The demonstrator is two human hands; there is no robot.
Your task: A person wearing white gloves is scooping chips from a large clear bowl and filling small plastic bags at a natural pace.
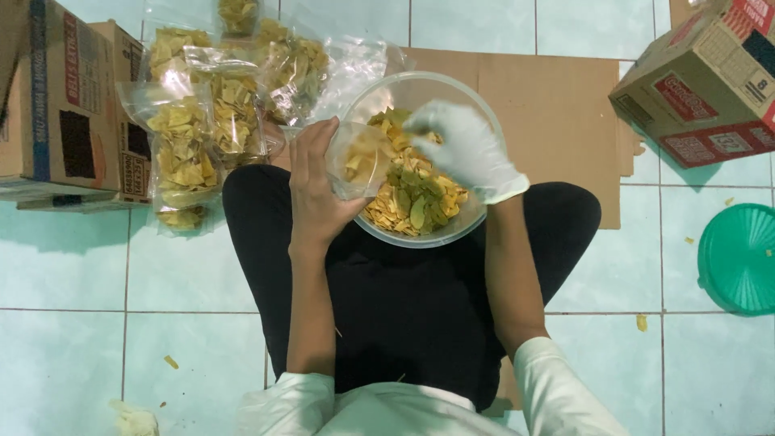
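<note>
A clear round bowl (476,113) rests on my crossed legs, filled with yellow chips and some green leaves (416,202). My left hand (316,190) is bare and grips a small clear plastic bag (359,161), held open over the bowl's left rim with a few chips inside. My right hand (464,149) wears a white glove and reaches into the bowl beside the bag's mouth, fingers bunched over the chips.
Several filled clear bags of chips (202,121) lie on the floor at upper left beside cardboard boxes (64,105). Flat cardboard (557,113) lies under and beyond the bowl. Another box (710,81) sits upper right, a green plastic lid (739,258) at right. Crumbs dot the pale tiles.
</note>
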